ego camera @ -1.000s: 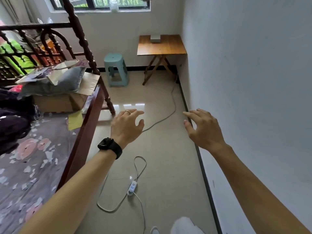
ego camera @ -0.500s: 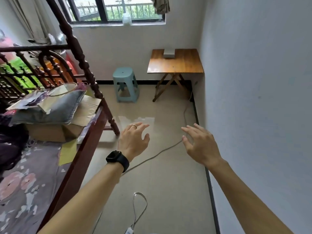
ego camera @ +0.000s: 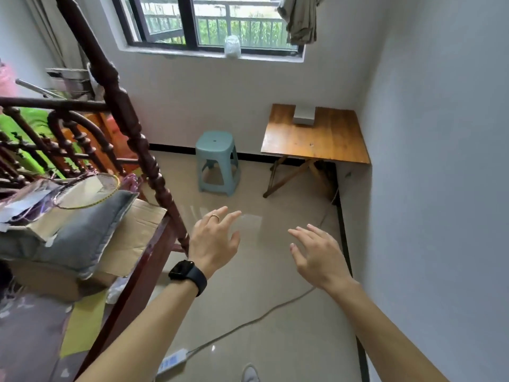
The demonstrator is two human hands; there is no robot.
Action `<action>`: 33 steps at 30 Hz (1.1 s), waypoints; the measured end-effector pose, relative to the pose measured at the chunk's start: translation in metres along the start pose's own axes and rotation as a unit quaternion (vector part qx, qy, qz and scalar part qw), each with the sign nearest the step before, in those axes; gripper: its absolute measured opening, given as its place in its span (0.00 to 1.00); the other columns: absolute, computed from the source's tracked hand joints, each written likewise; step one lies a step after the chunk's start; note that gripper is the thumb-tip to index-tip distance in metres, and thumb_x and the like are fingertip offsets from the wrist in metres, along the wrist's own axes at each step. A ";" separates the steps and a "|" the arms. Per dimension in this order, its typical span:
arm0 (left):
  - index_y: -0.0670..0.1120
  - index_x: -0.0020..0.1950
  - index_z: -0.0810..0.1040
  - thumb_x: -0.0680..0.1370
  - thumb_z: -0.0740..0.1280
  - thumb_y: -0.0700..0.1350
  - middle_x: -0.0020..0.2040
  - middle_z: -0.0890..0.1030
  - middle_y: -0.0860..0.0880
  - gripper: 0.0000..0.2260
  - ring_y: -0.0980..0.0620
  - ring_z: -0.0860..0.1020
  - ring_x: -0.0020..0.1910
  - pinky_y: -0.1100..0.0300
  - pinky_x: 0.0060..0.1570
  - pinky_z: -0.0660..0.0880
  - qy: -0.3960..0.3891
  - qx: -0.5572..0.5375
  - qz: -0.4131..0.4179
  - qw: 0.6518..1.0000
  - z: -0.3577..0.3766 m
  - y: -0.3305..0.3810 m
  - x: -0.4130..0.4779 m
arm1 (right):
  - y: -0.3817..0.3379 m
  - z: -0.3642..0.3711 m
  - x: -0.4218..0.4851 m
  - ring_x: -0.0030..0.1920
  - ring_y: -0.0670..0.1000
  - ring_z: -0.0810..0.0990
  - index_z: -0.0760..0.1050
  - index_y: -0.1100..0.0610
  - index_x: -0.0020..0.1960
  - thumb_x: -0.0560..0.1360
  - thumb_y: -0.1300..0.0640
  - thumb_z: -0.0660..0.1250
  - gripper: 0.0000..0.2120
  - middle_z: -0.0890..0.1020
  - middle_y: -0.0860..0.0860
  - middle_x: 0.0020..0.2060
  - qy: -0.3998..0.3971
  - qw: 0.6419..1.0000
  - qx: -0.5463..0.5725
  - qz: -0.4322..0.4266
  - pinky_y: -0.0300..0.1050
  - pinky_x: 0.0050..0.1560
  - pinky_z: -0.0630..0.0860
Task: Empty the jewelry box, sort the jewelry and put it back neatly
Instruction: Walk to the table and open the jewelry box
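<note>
While the left hand (ego camera: 213, 241) and right hand (ego camera: 316, 255) hover empty over the floor (ego camera: 248, 285), fingers loosely spread, a small grey box (ego camera: 303, 117) sits on the counter (ego camera: 330, 144)

No text, number or brand can be read. The white power strip (ego camera: 172, 362), on the floor just beside the bed frame (ego camera: 154, 172), carries a blue label (ego camera: 168, 364), but its marks are too blurred to make out. The black watch (ego camera: 183, 270), also just beside the bed frame, shows only a dark screen.
</note>
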State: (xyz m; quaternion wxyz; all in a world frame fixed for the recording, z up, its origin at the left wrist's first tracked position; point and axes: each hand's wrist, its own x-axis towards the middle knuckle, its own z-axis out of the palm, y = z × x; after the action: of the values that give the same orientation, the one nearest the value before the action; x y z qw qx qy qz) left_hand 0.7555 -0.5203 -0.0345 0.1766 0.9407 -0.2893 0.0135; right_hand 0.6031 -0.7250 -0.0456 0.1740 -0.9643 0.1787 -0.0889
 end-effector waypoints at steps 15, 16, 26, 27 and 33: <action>0.59 0.76 0.66 0.79 0.64 0.54 0.77 0.66 0.49 0.25 0.50 0.61 0.76 0.51 0.73 0.58 0.037 0.048 -0.033 0.998 -0.025 -0.098 0.335 | -0.014 0.017 0.354 0.75 0.48 0.66 0.73 0.46 0.72 0.80 0.48 0.63 0.20 0.76 0.44 0.69 0.016 1.000 0.011 -0.014 0.46 0.75 0.59; 0.59 0.76 0.66 0.79 0.64 0.54 0.77 0.66 0.49 0.25 0.49 0.61 0.76 0.51 0.73 0.58 0.039 0.052 -0.038 0.997 -0.026 -0.104 0.357 | -0.014 0.019 0.380 0.75 0.48 0.66 0.73 0.47 0.72 0.80 0.48 0.63 0.20 0.76 0.44 0.69 0.018 1.000 0.018 -0.015 0.46 0.75 0.60; 0.58 0.76 0.67 0.79 0.64 0.54 0.76 0.68 0.50 0.25 0.50 0.62 0.76 0.50 0.73 0.60 0.069 0.056 -0.090 0.992 -0.030 -0.152 0.580 | -0.014 0.032 0.629 0.76 0.46 0.62 0.70 0.46 0.73 0.81 0.47 0.61 0.21 0.74 0.43 0.71 -0.004 0.997 0.059 -0.046 0.47 0.76 0.58; 0.58 0.76 0.68 0.79 0.64 0.54 0.76 0.68 0.50 0.25 0.50 0.62 0.76 0.50 0.73 0.60 0.073 0.050 -0.093 0.992 -0.029 -0.157 0.599 | -0.014 0.034 0.648 0.76 0.46 0.62 0.70 0.46 0.73 0.81 0.47 0.61 0.21 0.73 0.43 0.71 -0.007 0.997 0.059 -0.050 0.47 0.76 0.58; 0.58 0.76 0.67 0.79 0.64 0.55 0.76 0.69 0.50 0.24 0.50 0.63 0.76 0.51 0.73 0.60 0.052 0.044 -0.081 0.994 -0.006 -0.188 0.717 | -0.004 0.056 0.760 0.76 0.45 0.61 0.70 0.45 0.73 0.81 0.46 0.60 0.21 0.72 0.43 0.72 -0.013 0.998 0.055 -0.035 0.46 0.76 0.56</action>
State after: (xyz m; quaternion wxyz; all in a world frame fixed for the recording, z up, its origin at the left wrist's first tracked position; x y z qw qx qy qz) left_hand 1.4560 -0.7604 0.0017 0.1508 0.9659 -0.2014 0.0608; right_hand 1.3171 -0.9901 -0.0126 0.2259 -0.9600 0.1371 -0.0922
